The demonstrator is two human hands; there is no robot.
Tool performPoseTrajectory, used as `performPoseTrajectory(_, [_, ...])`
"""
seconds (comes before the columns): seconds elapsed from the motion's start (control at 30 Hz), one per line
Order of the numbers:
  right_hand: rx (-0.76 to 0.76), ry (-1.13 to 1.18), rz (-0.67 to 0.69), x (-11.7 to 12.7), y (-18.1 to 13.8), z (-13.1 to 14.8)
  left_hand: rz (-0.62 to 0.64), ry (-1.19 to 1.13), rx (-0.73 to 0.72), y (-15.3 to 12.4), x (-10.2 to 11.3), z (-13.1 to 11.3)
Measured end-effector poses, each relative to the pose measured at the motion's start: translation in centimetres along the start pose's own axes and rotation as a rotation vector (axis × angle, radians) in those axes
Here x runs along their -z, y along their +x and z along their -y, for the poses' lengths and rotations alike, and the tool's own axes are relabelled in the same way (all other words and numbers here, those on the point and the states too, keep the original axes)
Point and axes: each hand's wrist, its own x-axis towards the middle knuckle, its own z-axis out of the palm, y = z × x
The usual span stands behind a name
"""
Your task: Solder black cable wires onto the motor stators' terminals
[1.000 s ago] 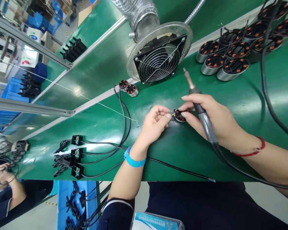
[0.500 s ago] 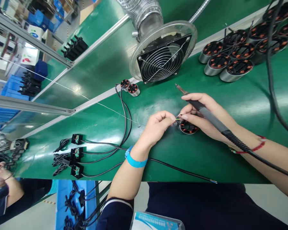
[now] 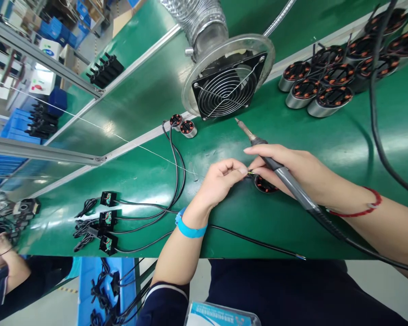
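My left hand (image 3: 222, 179) is closed, thumb and forefinger pinching the end of a thin yellow-green wire (image 3: 250, 172). My right hand (image 3: 297, 170) grips a soldering iron (image 3: 292, 182), its bare metal tip pointing up and left, away from the wire. The right thumb and a fingertip also meet at the wire, close to my left fingertips. Just beneath them a round motor stator (image 3: 264, 184) with copper windings sits on the green bench, partly covered by my right hand. A black cable (image 3: 255, 237) with bared wire ends lies nearer my body.
A fume extractor fan (image 3: 227, 93) stands ahead. Several stators in metal cans (image 3: 329, 102) are grouped at right, two more (image 3: 189, 128) left of the fan. Small black boxes (image 3: 108, 219) with cables lie left. A hanging cable (image 3: 377, 113) crosses the right side. A co-worker's hand (image 3: 0, 244) is far left.
My right hand has shifted left and turned, bringing the iron's tip left and covering more of the stator. My left hand stays nearly still at the wire.
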Motion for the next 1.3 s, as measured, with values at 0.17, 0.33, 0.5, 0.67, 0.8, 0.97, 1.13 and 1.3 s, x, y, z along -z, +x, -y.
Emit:
performPoseTrajectory(0.17, [-0.093, 0.05, -0.051, -0.4, -0.1, -0.3, -0.001, 0.028, -0.015, -0.1, 0.2, -0.2])
performPoseTrajectory(0.33, [-0.187, 0.118, -0.091, -0.6, -0.1, -0.2, -0.004, 0.061, 0.004, 0.0, 0.1, -0.4])
performPoseTrajectory(0.5, [-0.244, 0.062, -0.15, -0.6, -0.2, 0.0, -0.049, 0.084, 0.037, 0.1, 0.0, -0.4])
performPoseTrajectory(0.67, [-0.146, -0.156, -0.129, -0.6, -1.0, 0.6, -0.115, 0.094, 0.053, 0.2, -0.1, -0.5])
performPoseTrajectory(0.8, [-0.129, -0.194, -0.048, -1.3, -1.2, 1.0, -0.141, 0.081, 0.092, 0.2, -0.1, -0.8])
performPoseTrajectory(0.97, [-0.353, 0.181, -0.129, -1.4, -1.0, 0.0, -0.111, 0.049, 0.132, 0.2, -0.4, -1.0])
performPoseTrajectory(1.13, [-0.371, 0.067, -0.203, -1.0, -1.3, 0.2, -0.055, 0.008, 0.147, 0.0, -1.1, -0.7])
performPoseTrajectory(1.3, [-0.111, -0.396, -0.22, -1.1, -1.3, 1.4, -0.068, -0.017, 0.129, -0.1, -1.4, -0.6])
